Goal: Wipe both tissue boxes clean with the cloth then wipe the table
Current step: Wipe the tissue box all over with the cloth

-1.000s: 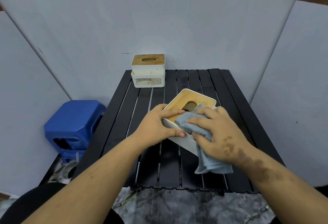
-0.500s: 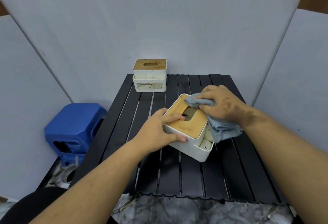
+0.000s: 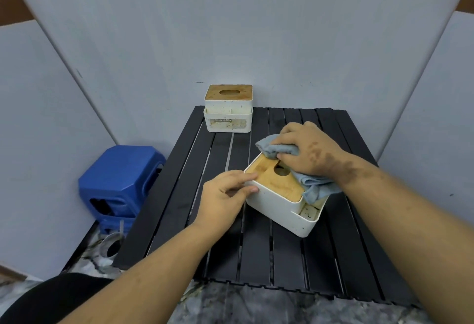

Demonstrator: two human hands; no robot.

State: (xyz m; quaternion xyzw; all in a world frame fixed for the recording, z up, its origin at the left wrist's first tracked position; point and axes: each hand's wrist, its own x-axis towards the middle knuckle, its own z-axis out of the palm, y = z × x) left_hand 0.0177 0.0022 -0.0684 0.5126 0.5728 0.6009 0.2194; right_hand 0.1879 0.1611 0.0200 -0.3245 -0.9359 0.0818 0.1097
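On the black slatted table (image 3: 256, 254) we see a speckled white tissue box with a wooden lid (image 3: 278, 203), tilted; our left hand (image 3: 223, 199) grips its corner, our right hand (image 3: 306, 152) clutches a crumpled grey-blue cloth (image 3: 313, 186) on the lid.

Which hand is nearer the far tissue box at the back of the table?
Right. The right hand, gripping the cloth, is closer to the far tissue box; the left hand steadies the near box, further back.
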